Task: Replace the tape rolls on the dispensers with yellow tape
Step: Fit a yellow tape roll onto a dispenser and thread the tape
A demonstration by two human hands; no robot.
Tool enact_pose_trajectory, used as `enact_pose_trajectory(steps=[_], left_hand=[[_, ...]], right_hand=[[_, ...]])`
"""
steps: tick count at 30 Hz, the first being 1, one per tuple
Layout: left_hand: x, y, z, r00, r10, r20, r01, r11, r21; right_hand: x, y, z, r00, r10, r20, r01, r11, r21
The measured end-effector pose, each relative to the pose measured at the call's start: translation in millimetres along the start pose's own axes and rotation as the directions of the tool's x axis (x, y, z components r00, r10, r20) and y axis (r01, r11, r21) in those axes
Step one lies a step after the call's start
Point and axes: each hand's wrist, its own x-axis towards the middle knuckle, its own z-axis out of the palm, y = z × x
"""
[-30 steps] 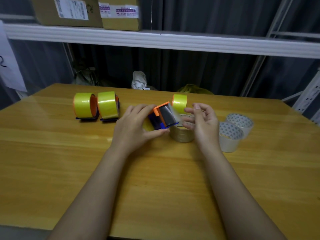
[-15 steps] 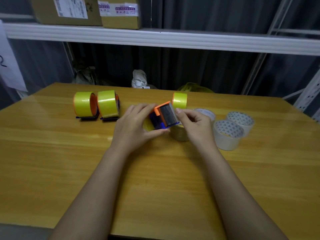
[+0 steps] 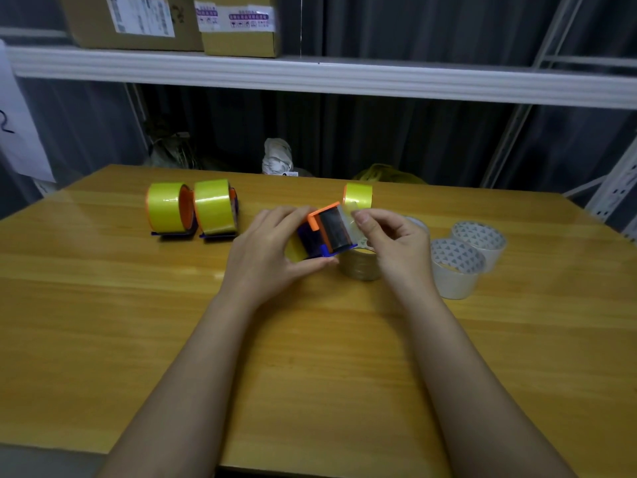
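Yellow tape sits loaded in the orange-and-blue dispenser, gripped above the wooden table by the left hand. The right hand apparently pinches the free tape end; slack could fold it onto itself

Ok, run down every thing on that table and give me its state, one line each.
Left hand: grips the held dispenser.
Right hand: pinches the tape end.
Held dispenser: lifted, yellow roll loaded.
Tape end: pulled across the dispenser's front.
Two left dispensers: standing, loaded yellow.
Far dispenser: standing, yellow.
Brownish roll: flat, off a dispenser.
White rolls: flat, removed.
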Motion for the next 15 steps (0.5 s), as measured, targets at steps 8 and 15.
enact_pose_trajectory(steps=[8, 15], left_hand=[[-0.6, 2.4, 0.1, 0.999, 0.039, -0.016, -0.04, 0.998, -0.042], [-0.2, 7.2, -1.8, 0.996, 0.053, -0.068, -0.062, 0.988, -0.139]], right_hand=[[-0.7, 0.5, 0.2, 0.984, 0.156, 0.088, -0.169, 0.969, 0.181], [-2.2, -2.3, 1.0, 0.984, 0.152, 0.091, -0.164, 0.976, 0.145]])
